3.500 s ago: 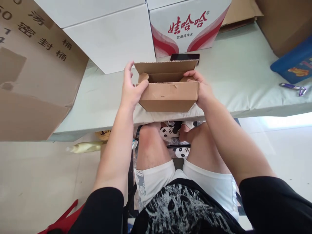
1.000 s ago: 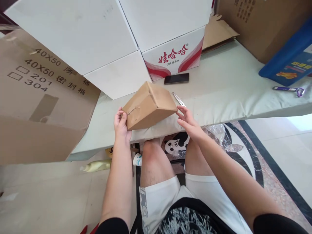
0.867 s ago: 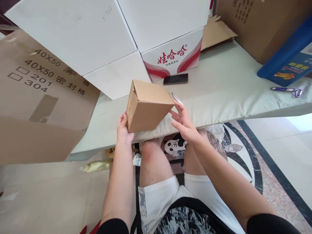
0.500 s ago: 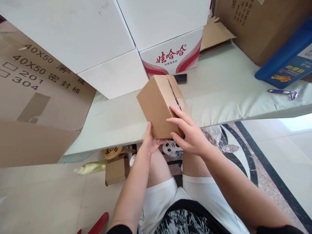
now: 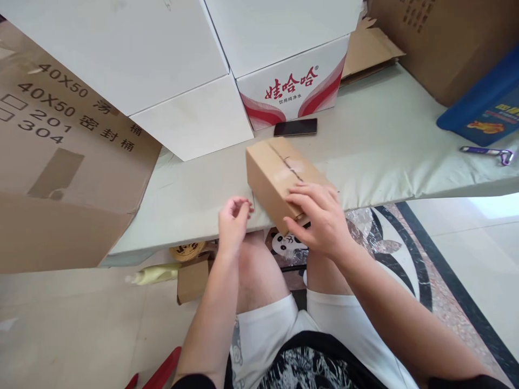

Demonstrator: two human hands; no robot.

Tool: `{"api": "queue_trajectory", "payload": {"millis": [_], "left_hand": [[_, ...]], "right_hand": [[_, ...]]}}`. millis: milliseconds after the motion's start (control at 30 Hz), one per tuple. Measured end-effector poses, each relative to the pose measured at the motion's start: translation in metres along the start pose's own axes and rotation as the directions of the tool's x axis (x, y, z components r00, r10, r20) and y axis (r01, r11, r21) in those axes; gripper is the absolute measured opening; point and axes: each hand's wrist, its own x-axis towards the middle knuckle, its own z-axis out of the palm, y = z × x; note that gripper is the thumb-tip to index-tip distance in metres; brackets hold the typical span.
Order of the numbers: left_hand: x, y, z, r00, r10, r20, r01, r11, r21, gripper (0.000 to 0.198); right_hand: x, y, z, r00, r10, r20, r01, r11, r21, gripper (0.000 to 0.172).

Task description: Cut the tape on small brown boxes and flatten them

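Note:
A small brown cardboard box (image 5: pixel 265 186) rests on the cloth-covered table, its near end jutting towards the front edge. Along its top runs a seam with a dark slit and what looks like a torn, shiny patch of tape. My right hand (image 5: pixel 318 216) grips the box's near end, fingers over the top and thumb at the near end. Just left of the box, apart from it, is my left hand (image 5: pixel 234 219), its fingers curled in towards the thumb, with nothing visible in them.
A black phone (image 5: pixel 295 127) lies behind the box, before a white-and-red carton (image 5: pixel 294 89). White boxes (image 5: pixel 190 119) stand at the back, a big carton (image 5: pixel 77 178) at left. To the right are a blue container (image 5: pixel 478 102) and a purple-handled tool (image 5: pixel 482 151).
The box has been lowered from a tilted hold onto the table, uncovering the phone. My left hand has let go and moved left, while my right hand stays on the box.

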Motion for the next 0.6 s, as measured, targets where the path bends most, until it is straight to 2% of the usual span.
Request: {"api": "queue_trajectory", "payload": {"millis": [33, 67, 100, 133, 167, 200, 233, 333, 400, 467, 500, 533, 567, 600], "left_hand": [[0.003, 0.012, 0.0, 0.979, 0.196, -0.058, -0.194, 0.98, 0.041, 0.003], [0.008, 0.026, 0.001, 0.919, 0.391, -0.058, -0.384, 0.918, 0.097, 0.004], [0.015, 0.039, 0.003, 0.85, 0.526, -0.026, -0.517, 0.843, 0.151, 0.006], [0.024, 0.051, 0.007, 0.789, 0.614, 0.014, -0.604, 0.771, 0.205, 0.009], [0.033, 0.061, 0.012, 0.746, 0.663, 0.059, -0.652, 0.709, 0.268, 0.013], [0.044, 0.069, 0.017, 0.719, 0.682, 0.134, -0.682, 0.653, 0.329, 0.014], [0.054, 0.075, 0.023, 0.71, 0.674, 0.207, -0.691, 0.608, 0.39, 0.017], [0.073, 0.079, 0.037, 0.77, 0.531, 0.355, -0.625, 0.515, 0.587, 0.029], [0.075, 0.077, 0.042, 0.814, 0.436, 0.384, -0.568, 0.462, 0.681, 0.039], [0.071, 0.077, 0.043, 0.839, 0.388, 0.383, -0.532, 0.431, 0.729, 0.043], [0.069, 0.077, 0.043, 0.845, 0.377, 0.38, -0.522, 0.422, 0.742, 0.043], [0.067, 0.078, 0.042, 0.848, 0.371, 0.377, -0.515, 0.416, 0.749, 0.044], [0.067, 0.079, 0.042, 0.849, 0.369, 0.377, -0.513, 0.412, 0.753, 0.044], [0.067, 0.079, 0.041, 0.85, 0.368, 0.376, -0.512, 0.41, 0.755, 0.044]], "right_hand": [[0.0, -0.003, 0.002, 0.998, -0.047, 0.05, 0.046, 0.999, 0.029, 0.02], [0.0, -0.007, 0.004, 0.992, -0.086, 0.091, 0.082, 0.995, 0.052, 0.018], [-0.001, -0.011, 0.006, 0.987, -0.112, 0.119, 0.104, 0.992, 0.065, 0.017], [-0.001, -0.015, 0.009, 0.983, -0.126, 0.134, 0.118, 0.991, 0.071, 0.018], [-0.002, -0.019, 0.011, 0.982, -0.127, 0.143, 0.118, 0.99, 0.072, 0.019], [-0.003, -0.021, 0.012, 0.981, -0.118, 0.152, 0.108, 0.991, 0.074, 0.021], [-0.005, -0.022, 0.011, 0.98, -0.11, 0.166, 0.097, 0.992, 0.083, 0.022], [-0.01, -0.015, 0.002, 0.974, -0.138, 0.178, 0.1, 0.973, 0.207, 0.022], [-0.013, 0.002, -0.005, 0.994, -0.092, 0.059, 0.07, 0.949, 0.309, 0.018], [-0.012, 0.029, -0.006, 0.988, 0.116, -0.105, -0.078, 0.947, 0.311, 0.017], [-0.009, 0.045, -0.004, 0.956, 0.244, -0.161, -0.195, 0.943, 0.269, 0.018], [-0.005, 0.061, 0.002, 0.923, 0.348, -0.162, -0.314, 0.927, 0.206, 0.019], [0.0, 0.077, 0.009, 0.9, 0.422, -0.11, -0.407, 0.904, 0.135, 0.02], [0.005, 0.091, 0.019, 0.881, 0.473, 0.0, -0.472, 0.88, 0.054, 0.023]]}}
